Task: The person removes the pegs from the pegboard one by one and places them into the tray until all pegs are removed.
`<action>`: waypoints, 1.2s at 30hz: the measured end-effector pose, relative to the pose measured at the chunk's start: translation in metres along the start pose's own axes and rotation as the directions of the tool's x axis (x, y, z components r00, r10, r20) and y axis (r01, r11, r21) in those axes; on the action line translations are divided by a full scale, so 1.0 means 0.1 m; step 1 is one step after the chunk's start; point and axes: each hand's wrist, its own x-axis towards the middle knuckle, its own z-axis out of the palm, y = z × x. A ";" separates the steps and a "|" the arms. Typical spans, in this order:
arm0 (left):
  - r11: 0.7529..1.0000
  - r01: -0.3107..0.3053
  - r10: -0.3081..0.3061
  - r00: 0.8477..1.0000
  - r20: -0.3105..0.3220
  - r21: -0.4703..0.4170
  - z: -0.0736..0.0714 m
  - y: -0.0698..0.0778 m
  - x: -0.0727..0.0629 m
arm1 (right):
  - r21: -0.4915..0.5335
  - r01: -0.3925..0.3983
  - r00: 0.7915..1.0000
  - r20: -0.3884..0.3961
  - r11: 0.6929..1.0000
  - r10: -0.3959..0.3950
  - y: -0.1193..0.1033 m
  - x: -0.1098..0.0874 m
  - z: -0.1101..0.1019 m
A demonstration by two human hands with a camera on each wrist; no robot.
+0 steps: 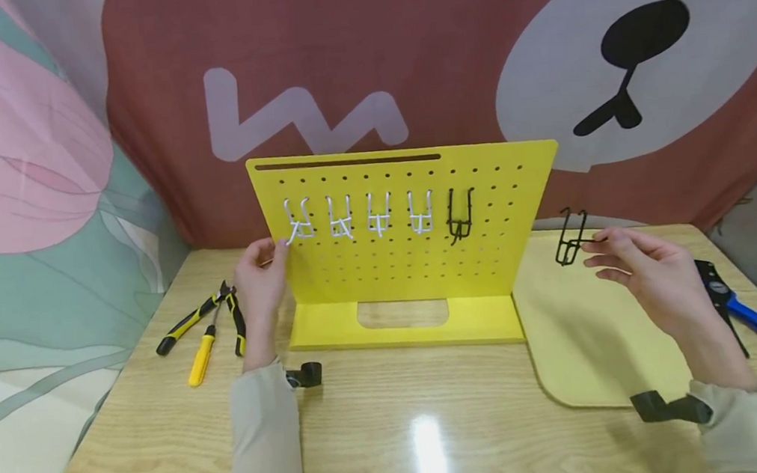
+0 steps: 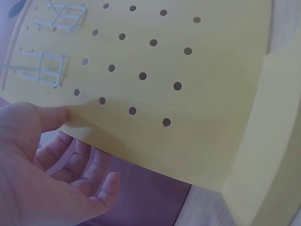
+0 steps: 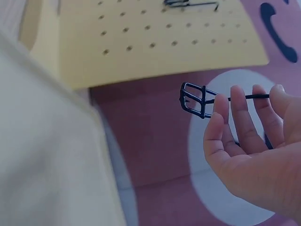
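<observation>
Black bent-wire hook (image 1: 571,241), pinched by its stem in the right hand (image 1: 648,277), shows me its long axis near upright, just right of and apart from the yellow perforated board (image 1: 370,291), whose left edge the left hand (image 1: 262,277) grips.

Head view high, facing forward-down; wrist views close, tilted; all share pegboard (image 1: 400,223)

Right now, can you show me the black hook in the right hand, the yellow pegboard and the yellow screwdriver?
Black hook (image 3: 203,101): right wrist view, on a bar of its wire frame.
Yellow pegboard (image 1: 401,223): head view, on its upright panel.
Yellow screwdriver (image 1: 202,359): head view, on its handle.
</observation>
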 end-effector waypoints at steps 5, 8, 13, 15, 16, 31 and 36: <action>1.000 -0.005 0.005 1.000 -0.009 0.001 0.01 -0.02 0.01 | -0.044 -0.085 0.995 0.042 0.995 0.087 0.14 0.09 -0.14; 1.000 -0.007 0.007 1.000 -0.009 -0.007 0.01 -0.03 0.00 | -0.121 -0.161 0.986 0.030 0.980 0.166 0.24 0.16 -0.18; 1.000 0.002 -0.002 1.000 -0.003 -0.008 0.00 -0.02 -0.02 | -0.169 -0.262 0.963 0.009 0.950 0.268 0.36 0.29 -0.21; 1.000 0.002 -0.002 1.000 -0.011 -0.001 0.00 -0.02 -0.02 | -0.187 -0.281 0.957 0.017 0.941 0.289 0.40 0.33 -0.24; 1.000 -0.001 0.001 1.000 -0.018 0.006 0.01 -0.02 -0.01 | -0.198 -0.290 0.954 0.021 0.936 0.300 0.42 0.35 -0.25; 1.000 -0.003 0.004 1.000 -0.026 0.026 0.03 -0.02 0.00 | -0.266 -0.376 0.919 0.017 0.888 0.394 0.60 0.57 -0.38; 1.000 0.003 -0.002 1.000 -0.021 0.029 0.02 0.00 0.02 | -0.356 -0.385 0.911 0.002 0.851 0.413 0.63 0.63 -0.39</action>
